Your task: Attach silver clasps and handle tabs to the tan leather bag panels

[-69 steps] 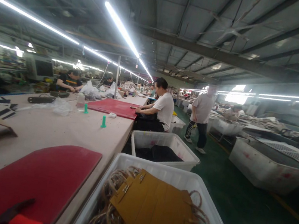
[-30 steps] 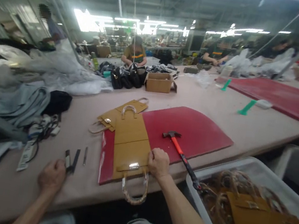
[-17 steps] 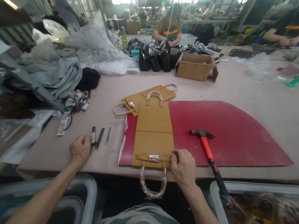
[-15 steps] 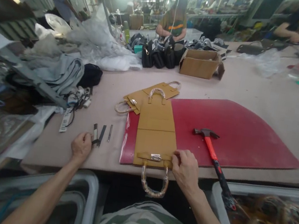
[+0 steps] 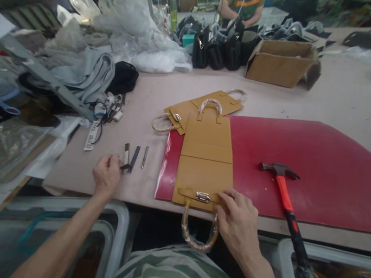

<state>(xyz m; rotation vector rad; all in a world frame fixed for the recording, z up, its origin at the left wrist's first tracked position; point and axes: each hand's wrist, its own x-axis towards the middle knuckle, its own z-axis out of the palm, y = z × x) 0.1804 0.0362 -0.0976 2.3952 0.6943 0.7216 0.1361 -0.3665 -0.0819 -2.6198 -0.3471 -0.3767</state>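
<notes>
Position: worn on the person's head
Facing: forward and down across the bench (image 5: 353,104)
Nearness: close above the hands at the near edge

Two flat tan leather bag pieces with curved handles (image 5: 205,161) (image 5: 204,107), one red-handled hammer (image 5: 284,201), one red cutting mat (image 5: 307,168), three small dark metal punches (image 5: 134,158), one brown cardboard box (image 5: 280,62).
</notes>
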